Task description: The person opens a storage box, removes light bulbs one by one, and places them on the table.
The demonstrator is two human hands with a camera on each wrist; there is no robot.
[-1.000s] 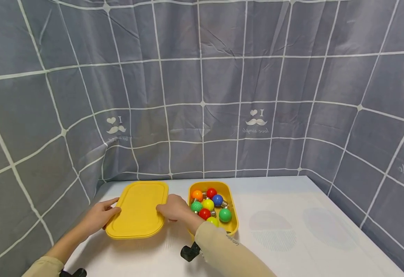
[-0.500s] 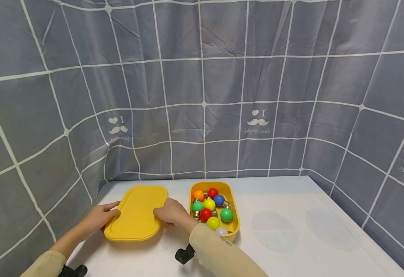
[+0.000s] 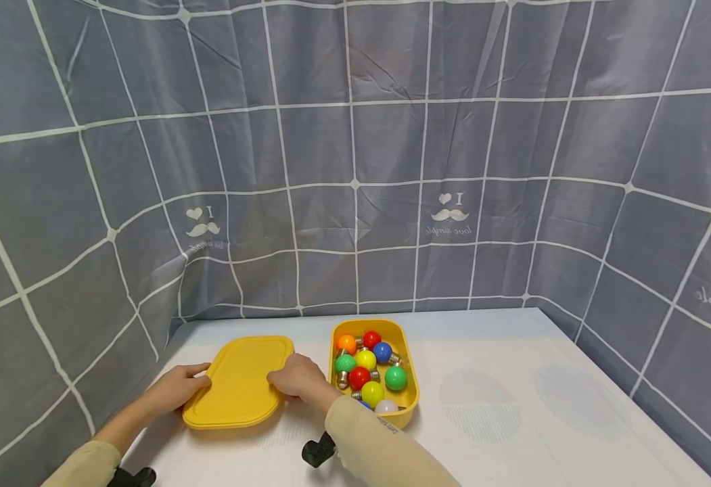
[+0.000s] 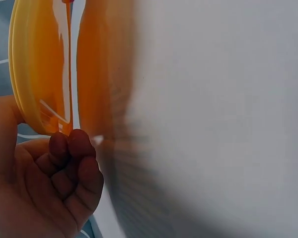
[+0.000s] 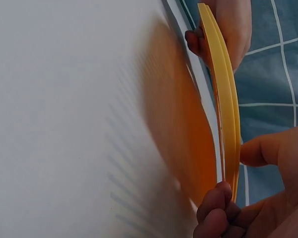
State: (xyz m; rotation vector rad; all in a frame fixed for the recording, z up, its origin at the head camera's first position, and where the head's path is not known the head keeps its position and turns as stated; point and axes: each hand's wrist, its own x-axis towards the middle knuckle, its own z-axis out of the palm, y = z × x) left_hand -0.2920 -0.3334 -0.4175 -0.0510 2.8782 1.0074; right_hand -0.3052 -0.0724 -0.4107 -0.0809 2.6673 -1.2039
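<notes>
A flat yellow lid [image 3: 239, 382] with rounded corners is at the table's left side, its underside facing the white tabletop. My left hand [image 3: 178, 389] grips its left edge, with the thumb on top and the fingers curled beneath. On the opposite edge, my right hand [image 3: 299, 379] pinches the lid the same way. Both wrist views show a narrow gap between the lid and the table. Right of it stands an open yellow box [image 3: 414, 379] with several coloured light bulbs inside, among them a red bulb [image 3: 360, 377] and a green bulb [image 3: 396, 378]. My right forearm hides the box's near left corner.
The white table [image 3: 562, 419] extends to the right of the box, with pale printed circles on its surface. A grey curtain [image 3: 392, 142] with white grid lines encloses the back and both sides.
Both hands have brought the lid down and slightly toward me, closer to the tabletop. My right forearm has shifted left, so more of the box's near end shows. The box and bulbs stay put.
</notes>
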